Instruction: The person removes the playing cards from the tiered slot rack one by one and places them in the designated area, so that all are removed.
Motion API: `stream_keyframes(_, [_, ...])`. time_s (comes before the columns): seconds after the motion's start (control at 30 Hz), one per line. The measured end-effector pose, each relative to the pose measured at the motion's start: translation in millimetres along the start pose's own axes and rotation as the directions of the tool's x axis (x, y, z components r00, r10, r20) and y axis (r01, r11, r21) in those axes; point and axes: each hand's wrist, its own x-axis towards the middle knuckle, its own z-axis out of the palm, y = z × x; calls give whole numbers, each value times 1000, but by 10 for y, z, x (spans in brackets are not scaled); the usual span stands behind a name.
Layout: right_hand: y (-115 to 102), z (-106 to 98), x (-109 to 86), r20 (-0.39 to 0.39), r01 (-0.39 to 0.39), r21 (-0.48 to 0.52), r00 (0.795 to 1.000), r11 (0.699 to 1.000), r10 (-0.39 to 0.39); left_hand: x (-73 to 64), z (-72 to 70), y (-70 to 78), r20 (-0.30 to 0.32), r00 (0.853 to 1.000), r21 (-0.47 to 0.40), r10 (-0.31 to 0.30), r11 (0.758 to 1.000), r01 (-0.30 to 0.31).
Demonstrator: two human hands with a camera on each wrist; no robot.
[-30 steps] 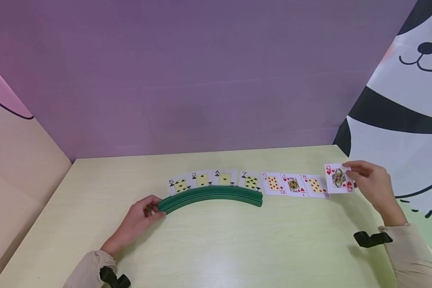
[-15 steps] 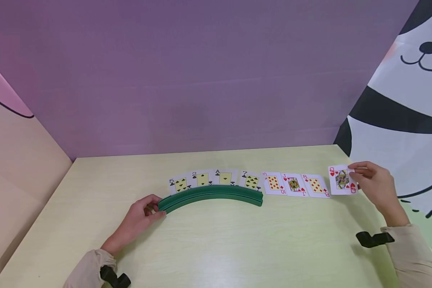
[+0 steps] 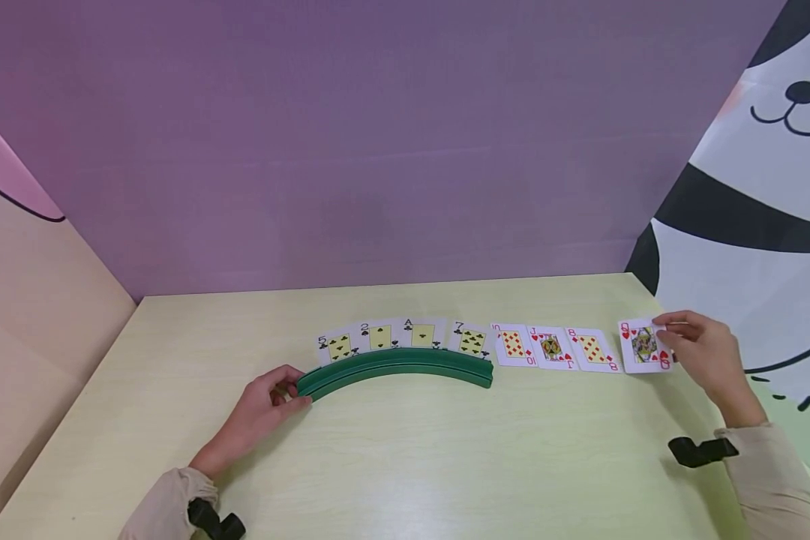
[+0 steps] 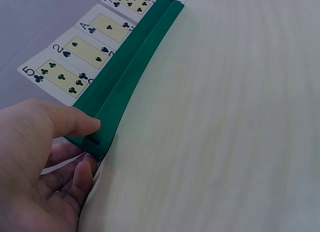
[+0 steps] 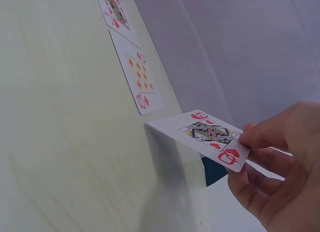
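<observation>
My left hand point(image 3: 259, 412) grips the left end of a curved green card holder point(image 3: 398, 362), thumb on one side and fingers on the other. Four-sided black-suit cards stand in its slot: a five of clubs point(image 4: 61, 77), a two of spades point(image 4: 86, 52), an ace of clubs point(image 4: 106, 28) and a seven of clubs point(image 4: 131, 0). Between thumb and fingers my right hand point(image 3: 705, 356) pinches a queen of hearts point(image 5: 210, 135) by its right edge. That card is tilted, its left edge low by the table and its held side raised.
Right of the holder a row of red cards lies on the table point(image 3: 405, 465): a ten of diamonds point(image 3: 513, 345), a jack of hearts point(image 3: 551, 347) and an eight of diamonds point(image 3: 592, 349). A purple backdrop point(image 3: 391, 150) rises behind the table's far edge.
My right hand has moved slightly right and down with the queen of hearts, bringing the card lower beside the eight of diamonds. The left hand and holder have stayed put.
</observation>
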Motion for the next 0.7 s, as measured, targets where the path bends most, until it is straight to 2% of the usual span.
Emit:
stream_keyframes(0.47, [62,-49,-9,66,72,-97,996,993,-66,-1,-1,14,-2,1000,1,-16,1000,16])
stream_keyframes(0.6, [119,-41,33,134,71,-115,989,991,-55,-1,-3,17,-2,1000,2,-6,1000,6])
stream_keyframes(0.7, [154,-38,67,226,42,-120,974,992,-14,3,4,8,1,1000,11,-4,1000,4])
